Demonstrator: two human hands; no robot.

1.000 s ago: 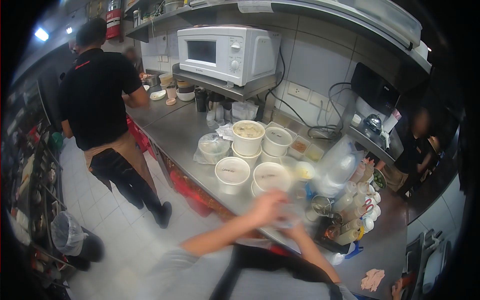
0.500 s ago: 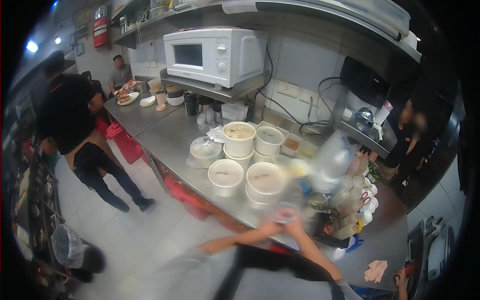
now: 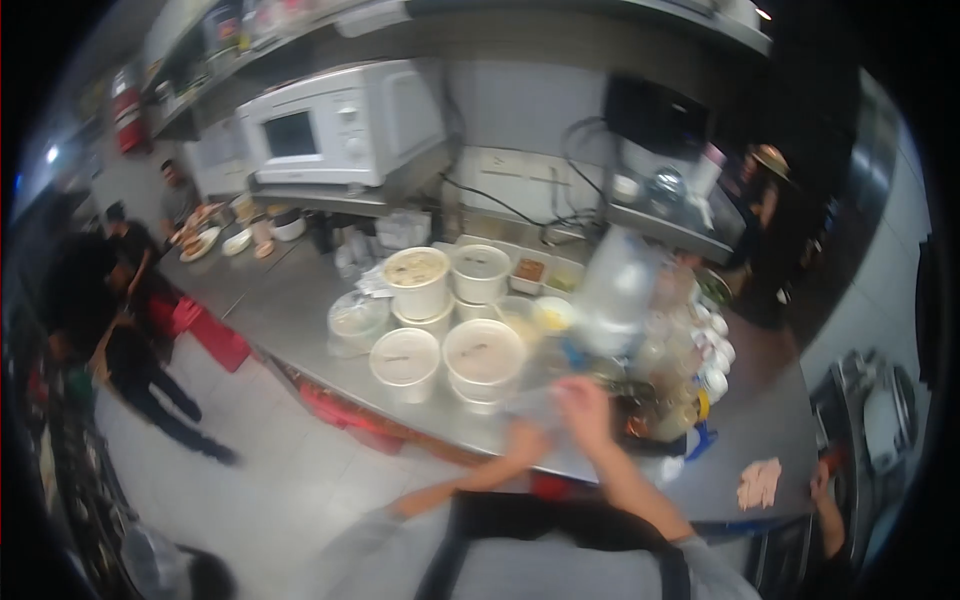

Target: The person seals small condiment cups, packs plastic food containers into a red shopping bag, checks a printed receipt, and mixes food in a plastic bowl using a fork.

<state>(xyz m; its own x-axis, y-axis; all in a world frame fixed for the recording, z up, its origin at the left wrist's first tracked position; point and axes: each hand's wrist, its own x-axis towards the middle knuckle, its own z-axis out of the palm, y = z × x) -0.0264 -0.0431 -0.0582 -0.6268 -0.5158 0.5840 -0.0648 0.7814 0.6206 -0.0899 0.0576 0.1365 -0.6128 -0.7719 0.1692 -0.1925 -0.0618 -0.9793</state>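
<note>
Both my hands are over the front edge of the steel counter, blurred by motion. A translucent plastic piece point(image 3: 532, 405), whose exact kind is smeared, is between them. My left hand point(image 3: 528, 441) is closed at its lower edge. My right hand point(image 3: 582, 402) is raised a little higher, fingers drawn together at its right edge. Just left of them stands a white lidded tub point(image 3: 485, 352) with writing on its lid. Another lidded tub point(image 3: 404, 360) is beside it. Behind are stacked tubs point(image 3: 418, 283) and a tied clear plastic bag point(image 3: 358, 320).
Sauce bottles point(image 3: 680, 415) crowd the counter to my right, with a large clear plastic bag point(image 3: 615, 300) behind. A pink cloth point(image 3: 760, 484) lies near another person's hand point(image 3: 822, 482). A microwave point(image 3: 340, 130) sits on a raised shelf. People stand at left and back right.
My view has swung, shifting the scene leftward. My hands have moved apart from a close two-handed hold on a clear round item, and my right hand has risen.
</note>
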